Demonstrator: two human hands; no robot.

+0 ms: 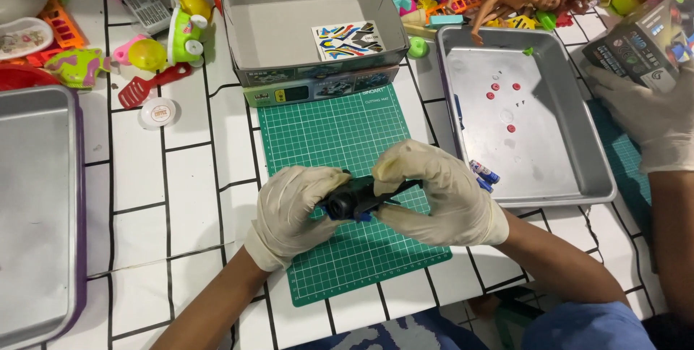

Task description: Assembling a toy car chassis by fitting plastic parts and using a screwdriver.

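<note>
Both my hands wear pale latex gloves and meet over a green cutting mat [340,140]. My left hand [293,209] and my right hand [441,194] together grip a small black and blue toy piece with a wheel [356,202], held just above the mat. Much of the piece is hidden by my fingers. Behind the mat stands an open grey cardboard box [278,32] with a colourful sticker sheet [348,40] lying inside it.
A metal tray [571,140] to the right holds small red round parts and batteries. Another person's gloved hand [647,122] holds a dark box [643,39] at the far right. A second metal tray [36,212] lies left. Toys and dolls crowd the back.
</note>
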